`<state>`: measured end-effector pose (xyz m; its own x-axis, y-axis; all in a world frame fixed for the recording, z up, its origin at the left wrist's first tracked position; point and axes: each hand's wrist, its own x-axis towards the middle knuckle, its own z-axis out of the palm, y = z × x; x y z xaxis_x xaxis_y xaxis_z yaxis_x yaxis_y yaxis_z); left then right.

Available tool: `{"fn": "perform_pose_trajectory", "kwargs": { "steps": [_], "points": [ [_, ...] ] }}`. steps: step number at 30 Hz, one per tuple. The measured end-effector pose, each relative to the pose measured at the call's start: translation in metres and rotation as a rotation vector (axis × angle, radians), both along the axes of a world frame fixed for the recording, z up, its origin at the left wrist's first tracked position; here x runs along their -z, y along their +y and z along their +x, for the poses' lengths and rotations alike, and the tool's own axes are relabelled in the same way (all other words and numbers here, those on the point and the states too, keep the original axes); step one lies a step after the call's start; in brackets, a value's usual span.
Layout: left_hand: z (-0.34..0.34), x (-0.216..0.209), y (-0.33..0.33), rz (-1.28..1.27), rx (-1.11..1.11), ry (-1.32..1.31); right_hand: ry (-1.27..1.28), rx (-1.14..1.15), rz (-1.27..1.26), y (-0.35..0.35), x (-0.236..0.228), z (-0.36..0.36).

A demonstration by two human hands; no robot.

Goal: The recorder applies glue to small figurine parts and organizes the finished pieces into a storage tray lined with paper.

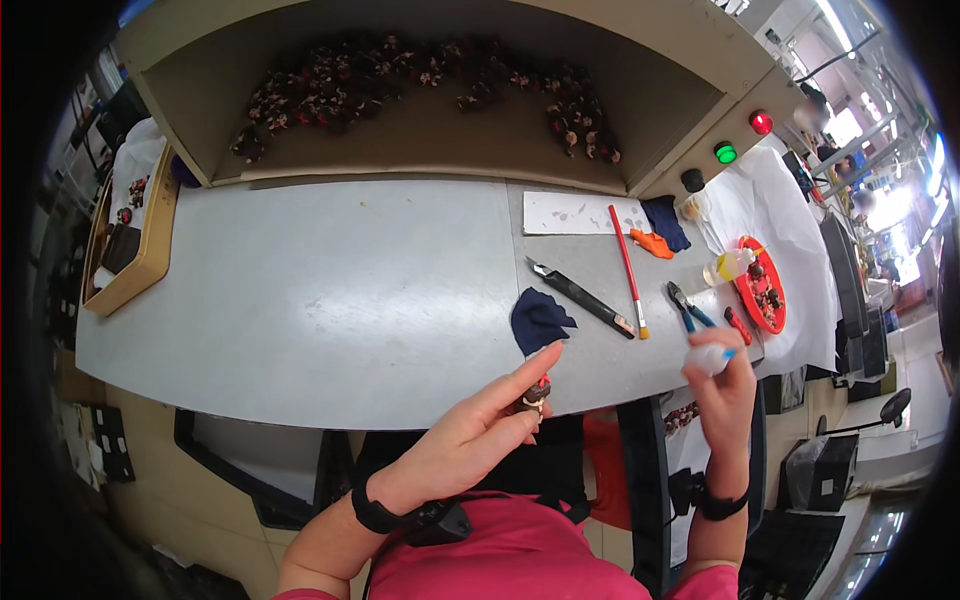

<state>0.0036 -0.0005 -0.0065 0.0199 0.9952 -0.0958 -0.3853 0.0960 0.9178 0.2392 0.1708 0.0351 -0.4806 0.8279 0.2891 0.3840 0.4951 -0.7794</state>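
My left hand (468, 437) is closed on a small figurine (536, 394), dark brown with a red bit on top and a pale lower part. It is held just off the table's front edge, partly covered by the fingers. To the right, my raised right hand (729, 397) grips a small whitish squeeze bottle (707, 359) with a blue tip, a little blurred. Beyond that bottle lie pliers (690, 308) with blue handles. A dark blue cloth (541, 320) rests just past my left fingertips.
A black utility knife (582, 298) and a red paintbrush (627, 258) lie on the grey table (300, 290). An orange cloth (652, 243), a yellowish bottle (727, 267) and a red dish (776, 318) stand right. A booth (420, 140) holds many figurines; a tan box (150, 250) sits left.
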Motion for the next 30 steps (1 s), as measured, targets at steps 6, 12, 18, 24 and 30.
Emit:
{"fn": "perform_pose_trajectory", "kwargs": {
  "steps": [6, 12, 18, 24, 30],
  "points": [
    [0.0, 0.003, 0.002, 0.015, 0.007, 0.039, -0.163, -0.244, 0.135, -0.032, -0.002, -0.003],
    [0.0, 0.0, 0.0, -0.015, 0.023, -0.018, -0.174, -0.464, 0.178, -0.035, 0.007, -0.009],
    [0.0, 0.0, 0.0, -0.001, 0.021, -0.011, -0.221, -0.53, 0.233, -0.033, 0.008, -0.02],
    [0.0, -0.001, 0.001, 0.005, 0.024, 0.008, -0.244, -0.534, 0.254, -0.032, 0.007, -0.025],
    [0.0, 0.001, 0.001, 0.022, 0.036, -0.001, -0.261, -0.543, 0.262, -0.032, 0.005, -0.029]
  ]
}}
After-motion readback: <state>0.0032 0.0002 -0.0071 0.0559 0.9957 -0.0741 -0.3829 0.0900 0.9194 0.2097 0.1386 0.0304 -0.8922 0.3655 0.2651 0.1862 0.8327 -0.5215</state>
